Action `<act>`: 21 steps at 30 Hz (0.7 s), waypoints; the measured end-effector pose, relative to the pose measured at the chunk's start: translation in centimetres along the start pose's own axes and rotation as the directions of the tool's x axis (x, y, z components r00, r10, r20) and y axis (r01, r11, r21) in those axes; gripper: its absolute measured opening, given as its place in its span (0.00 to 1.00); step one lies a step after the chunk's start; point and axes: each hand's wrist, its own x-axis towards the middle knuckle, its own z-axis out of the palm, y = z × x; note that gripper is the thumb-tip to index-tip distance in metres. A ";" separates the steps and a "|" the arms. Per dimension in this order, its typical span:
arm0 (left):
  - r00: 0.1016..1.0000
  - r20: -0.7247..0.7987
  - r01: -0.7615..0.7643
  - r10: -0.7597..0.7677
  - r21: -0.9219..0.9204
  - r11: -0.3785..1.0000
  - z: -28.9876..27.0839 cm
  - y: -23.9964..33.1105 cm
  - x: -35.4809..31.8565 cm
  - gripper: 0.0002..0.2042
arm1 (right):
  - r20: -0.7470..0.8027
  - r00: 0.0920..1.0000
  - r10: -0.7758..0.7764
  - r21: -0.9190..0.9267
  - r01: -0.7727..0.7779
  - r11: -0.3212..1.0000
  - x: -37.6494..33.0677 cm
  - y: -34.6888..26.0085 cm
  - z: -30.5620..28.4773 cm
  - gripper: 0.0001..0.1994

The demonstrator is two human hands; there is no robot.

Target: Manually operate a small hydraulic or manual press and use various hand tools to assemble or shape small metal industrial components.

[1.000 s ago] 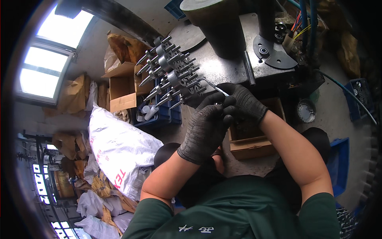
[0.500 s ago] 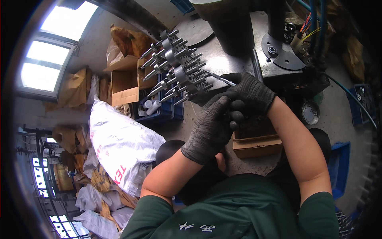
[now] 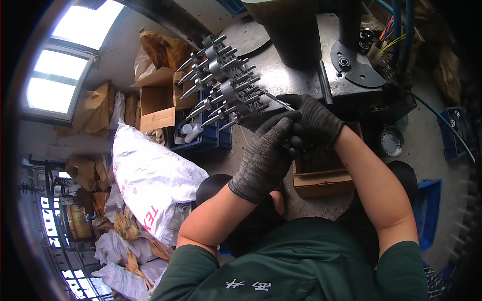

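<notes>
My right hand (image 3: 317, 118), in a dark grey glove, is closed on a thin metal tool with a bent tip (image 3: 275, 98). The tip reaches to the right edge of a rack-like cluster of metal shafts and cylinders (image 3: 228, 83), and I cannot tell if it touches. Against the right hand lies my left hand (image 3: 266, 155), gloved the same way. Its thumb points up toward the right hand and its fingers are curled in. Whatever the left fingers hold, if anything, is hidden in their dark folds.
Behind the hands stands a metal machine table (image 3: 301, 83) with a thick dark column (image 3: 288, 35), a loose rod (image 3: 325, 83) and a curved plate (image 3: 356, 65). An open cardboard box (image 3: 324, 184) sits below my hands. Left are a white sack (image 3: 150, 175) and a blue crate (image 3: 213, 138).
My right hand has shifted slightly left along with the tool. The dark fingertips that stuck out between my hands are now curled in closer. The shaft cluster stays in place.
</notes>
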 end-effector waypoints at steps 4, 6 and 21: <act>1.000 -0.006 0.006 -0.006 -0.011 1.000 -0.4 0.2 0.1 0.14 | 0.091 0.990 0.107 0.026 -0.110 0.994 -0.5 -2.4 -0.2 0.30; 1.000 -0.001 0.006 -0.006 -0.014 1.000 -0.3 0.1 0.1 0.14 | 0.104 0.989 0.102 0.023 -0.105 0.994 -0.6 -2.1 -0.4 0.29; 0.996 -0.009 -0.092 0.092 0.036 0.995 -0.5 -0.1 0.7 0.12 | 0.192 0.907 -0.374 -0.386 0.420 0.821 -1.8 -2.2 -0.9 0.26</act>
